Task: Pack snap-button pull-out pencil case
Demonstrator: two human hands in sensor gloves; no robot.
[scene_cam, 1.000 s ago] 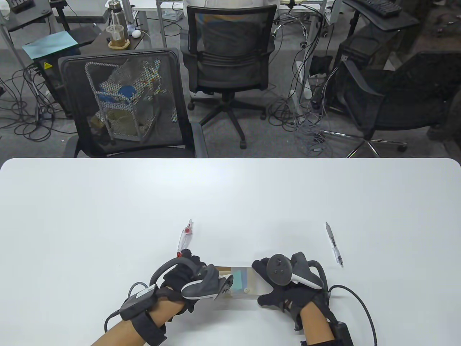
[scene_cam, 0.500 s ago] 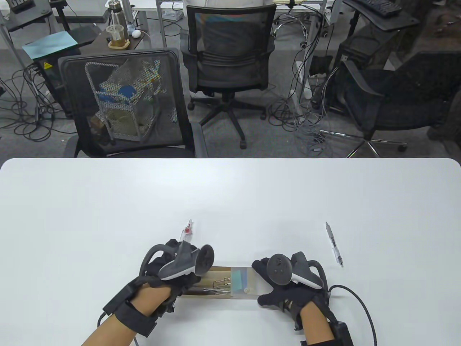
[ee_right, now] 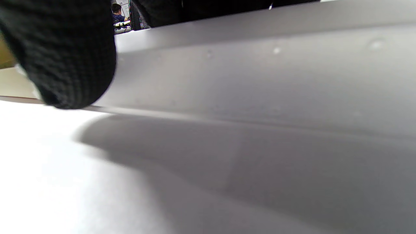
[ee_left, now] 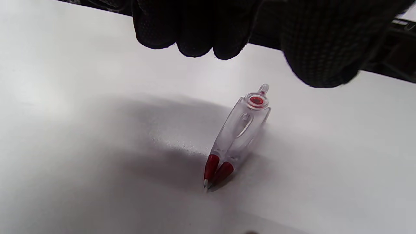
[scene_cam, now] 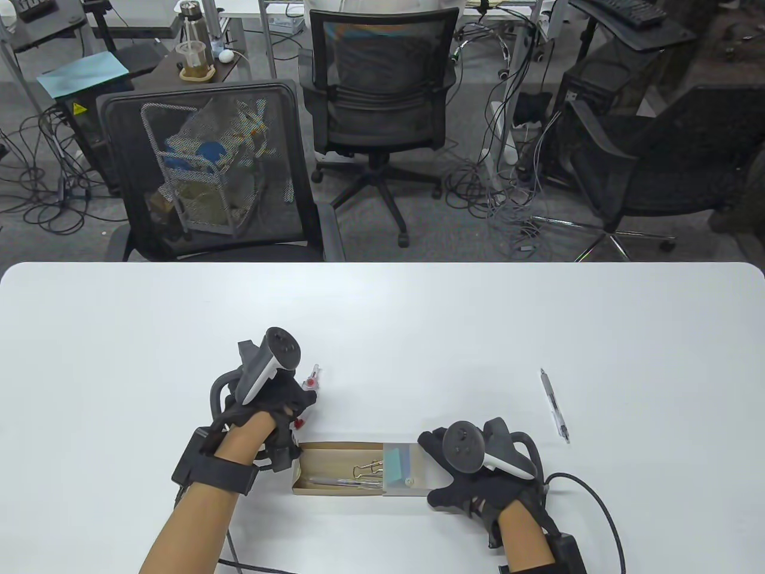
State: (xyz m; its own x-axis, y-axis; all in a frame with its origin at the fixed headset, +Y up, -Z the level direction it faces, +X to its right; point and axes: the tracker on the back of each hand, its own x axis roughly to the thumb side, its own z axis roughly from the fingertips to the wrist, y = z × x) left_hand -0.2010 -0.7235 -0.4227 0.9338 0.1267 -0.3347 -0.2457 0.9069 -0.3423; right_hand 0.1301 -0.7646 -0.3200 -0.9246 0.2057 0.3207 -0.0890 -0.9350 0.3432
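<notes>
The pencil case lies near the table's front edge, its brown tray [scene_cam: 334, 473] pulled out to the left of the clear sleeve [scene_cam: 407, 472]. A gold binder clip [scene_cam: 367, 469] and a slim pen lie in the tray. My right hand [scene_cam: 445, 472] grips the sleeve's right end; in the right wrist view a gloved fingertip [ee_right: 68, 65] rests against the sleeve [ee_right: 260, 81]. My left hand [scene_cam: 302, 402] hovers over a clear, red-tipped compass [scene_cam: 311, 381]. In the left wrist view its fingers [ee_left: 201, 29] hang spread just above the compass [ee_left: 239, 136], not touching it.
A clear pen [scene_cam: 554, 405] lies on the white table [scene_cam: 382, 323] to the right of my right hand. Black office chairs stand behind the table's far edge. Glove cables trail off the front edge.
My left hand has let go of the tray's left end and moved up and left to the compass. The tray now lies uncovered. My right hand has not moved.
</notes>
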